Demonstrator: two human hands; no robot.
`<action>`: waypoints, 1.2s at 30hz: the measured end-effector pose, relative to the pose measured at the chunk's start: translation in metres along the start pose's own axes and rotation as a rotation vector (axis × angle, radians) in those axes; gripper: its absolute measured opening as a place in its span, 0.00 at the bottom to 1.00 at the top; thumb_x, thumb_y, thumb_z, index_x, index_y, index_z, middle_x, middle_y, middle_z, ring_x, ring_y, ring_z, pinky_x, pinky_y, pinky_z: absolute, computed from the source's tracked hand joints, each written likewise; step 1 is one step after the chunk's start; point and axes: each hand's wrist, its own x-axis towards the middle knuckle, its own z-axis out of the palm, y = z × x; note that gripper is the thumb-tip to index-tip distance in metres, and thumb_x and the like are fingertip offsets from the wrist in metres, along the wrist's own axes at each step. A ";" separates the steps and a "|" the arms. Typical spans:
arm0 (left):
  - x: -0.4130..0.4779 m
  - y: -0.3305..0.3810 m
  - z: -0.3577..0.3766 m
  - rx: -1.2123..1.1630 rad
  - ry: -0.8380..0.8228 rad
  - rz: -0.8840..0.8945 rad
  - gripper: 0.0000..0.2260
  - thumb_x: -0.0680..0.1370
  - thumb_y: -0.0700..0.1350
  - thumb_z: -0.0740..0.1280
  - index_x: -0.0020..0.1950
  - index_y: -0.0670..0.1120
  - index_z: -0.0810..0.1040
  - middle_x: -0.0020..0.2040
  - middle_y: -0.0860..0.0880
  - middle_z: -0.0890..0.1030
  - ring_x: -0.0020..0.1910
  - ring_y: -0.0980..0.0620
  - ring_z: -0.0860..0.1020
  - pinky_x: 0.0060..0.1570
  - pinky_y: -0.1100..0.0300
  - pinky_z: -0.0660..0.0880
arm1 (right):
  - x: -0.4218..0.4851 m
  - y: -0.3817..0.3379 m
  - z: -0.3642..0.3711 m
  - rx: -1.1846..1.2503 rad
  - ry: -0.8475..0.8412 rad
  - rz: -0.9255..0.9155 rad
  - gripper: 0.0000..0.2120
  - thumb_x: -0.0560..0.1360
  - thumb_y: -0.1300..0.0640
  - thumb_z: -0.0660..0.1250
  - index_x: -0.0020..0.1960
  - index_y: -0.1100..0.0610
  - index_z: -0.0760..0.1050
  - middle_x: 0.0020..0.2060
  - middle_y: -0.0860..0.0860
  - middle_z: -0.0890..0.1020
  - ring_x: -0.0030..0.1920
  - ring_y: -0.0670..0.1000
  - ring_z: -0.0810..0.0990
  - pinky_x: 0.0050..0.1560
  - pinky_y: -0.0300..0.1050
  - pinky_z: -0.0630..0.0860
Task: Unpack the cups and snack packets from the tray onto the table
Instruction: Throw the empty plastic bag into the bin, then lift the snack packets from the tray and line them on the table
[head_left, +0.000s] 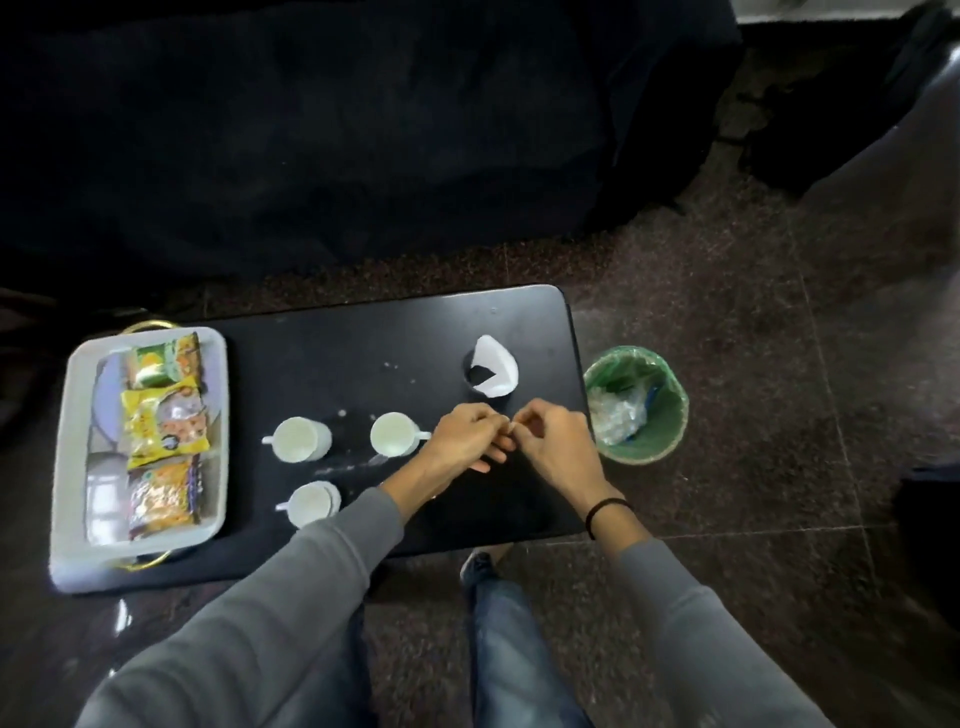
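Fingertips (511, 427) of both hands are pinching together on something small and pale, too tiny to identify, over the table (363, 353), probably to tear it, while three cups (298, 440) are standing unloaded and the snack packets (163, 431) are lying in the tray (67, 467).

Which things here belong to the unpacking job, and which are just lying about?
Job: tray; three snack packets still in it; three white cups on the table.
Lying about: white paper; green bin on the floor.
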 end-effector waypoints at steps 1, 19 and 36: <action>-0.004 -0.010 -0.017 -0.011 0.020 0.001 0.09 0.81 0.45 0.64 0.42 0.50 0.81 0.38 0.52 0.86 0.34 0.55 0.83 0.34 0.62 0.77 | -0.002 -0.014 0.011 -0.015 -0.017 -0.022 0.06 0.76 0.53 0.70 0.50 0.54 0.84 0.45 0.54 0.88 0.50 0.57 0.85 0.52 0.53 0.81; -0.054 -0.231 -0.347 -0.306 0.314 -0.114 0.09 0.82 0.44 0.63 0.51 0.42 0.82 0.42 0.46 0.86 0.37 0.51 0.82 0.32 0.61 0.75 | -0.001 -0.290 0.305 -0.159 -0.316 -0.331 0.05 0.78 0.55 0.69 0.46 0.53 0.83 0.41 0.49 0.87 0.45 0.53 0.85 0.48 0.54 0.84; 0.034 -0.325 -0.449 0.031 0.516 -0.224 0.27 0.80 0.56 0.67 0.69 0.38 0.71 0.62 0.40 0.78 0.59 0.41 0.79 0.48 0.48 0.73 | 0.082 -0.314 0.433 -0.173 -0.126 -0.048 0.19 0.81 0.54 0.67 0.67 0.60 0.68 0.61 0.59 0.79 0.52 0.55 0.80 0.40 0.40 0.72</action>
